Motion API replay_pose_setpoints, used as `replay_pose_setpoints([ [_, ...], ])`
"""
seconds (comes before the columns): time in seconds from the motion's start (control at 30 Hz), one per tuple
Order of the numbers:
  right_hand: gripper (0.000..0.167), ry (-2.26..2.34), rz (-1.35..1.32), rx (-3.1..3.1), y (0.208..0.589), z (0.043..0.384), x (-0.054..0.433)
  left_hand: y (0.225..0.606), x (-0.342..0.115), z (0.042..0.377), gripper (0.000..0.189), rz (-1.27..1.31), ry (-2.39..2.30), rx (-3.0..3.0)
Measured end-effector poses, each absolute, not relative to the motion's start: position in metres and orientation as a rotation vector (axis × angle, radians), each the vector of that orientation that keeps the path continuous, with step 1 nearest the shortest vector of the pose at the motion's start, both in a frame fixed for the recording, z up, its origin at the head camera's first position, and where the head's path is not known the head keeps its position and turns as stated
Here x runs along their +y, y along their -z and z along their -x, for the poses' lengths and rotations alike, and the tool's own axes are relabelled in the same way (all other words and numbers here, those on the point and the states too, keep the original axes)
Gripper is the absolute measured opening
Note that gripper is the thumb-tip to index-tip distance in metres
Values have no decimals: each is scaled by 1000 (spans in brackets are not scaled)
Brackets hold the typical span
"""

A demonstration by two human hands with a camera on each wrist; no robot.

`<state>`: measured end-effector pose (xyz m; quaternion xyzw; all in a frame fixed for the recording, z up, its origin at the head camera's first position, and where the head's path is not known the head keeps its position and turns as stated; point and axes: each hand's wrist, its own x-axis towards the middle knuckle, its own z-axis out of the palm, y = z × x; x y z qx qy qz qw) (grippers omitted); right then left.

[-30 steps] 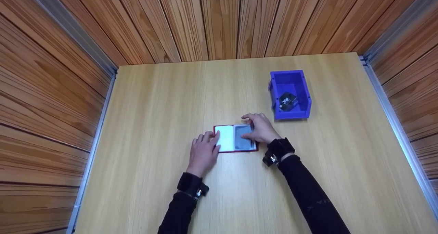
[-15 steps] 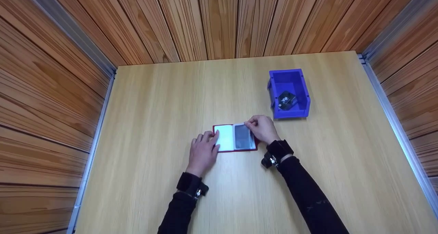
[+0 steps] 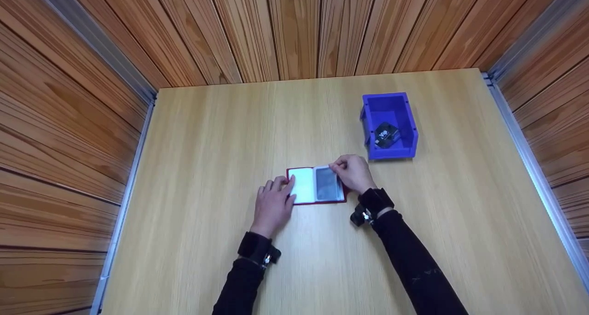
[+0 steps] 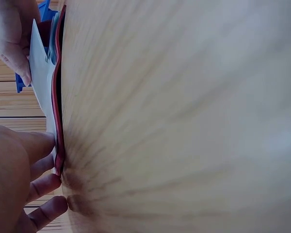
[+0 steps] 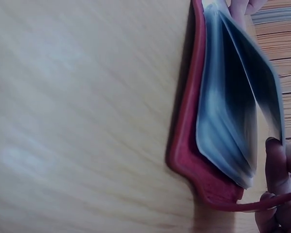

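Observation:
A small red card holder [image 3: 303, 187] lies spread on the table, white page to the left, clear plastic sleeves to the right. My left hand [image 3: 272, 207] rests at its left edge, fingers extended, some on the white page and others by the cover's edge in the left wrist view. With thumb and index finger, my right hand [image 3: 355, 173] pinches the upper right corner of the top sleeve page [image 5: 266, 73]. That page is lifted off the other sleeves [image 5: 218, 131] in the right wrist view. A red strap [image 5: 252, 206] runs from the cover to my right fingers.
A blue plastic bin [image 3: 390, 102] stands on the table beyond my right hand, its low front towards me. Inside lies a black card-like item [image 3: 385, 135] with white print. Wood-panelled walls [image 3: 299, 29] close off the table's back and sides.
My right hand has gone from reaching over the right sleeves, fingers spread, to pinching the top sleeve's upper corner. My left hand has stayed in place. Little differs over the last half second.

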<state>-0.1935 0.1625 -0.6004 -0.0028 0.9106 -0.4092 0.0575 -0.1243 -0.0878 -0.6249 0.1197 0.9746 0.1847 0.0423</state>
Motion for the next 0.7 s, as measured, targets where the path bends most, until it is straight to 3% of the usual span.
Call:
replay_pose_setpoints([
  [0.7,24,1362,86,2704,592,188,156,625,-91,124,53,-380,-651,2992],
])
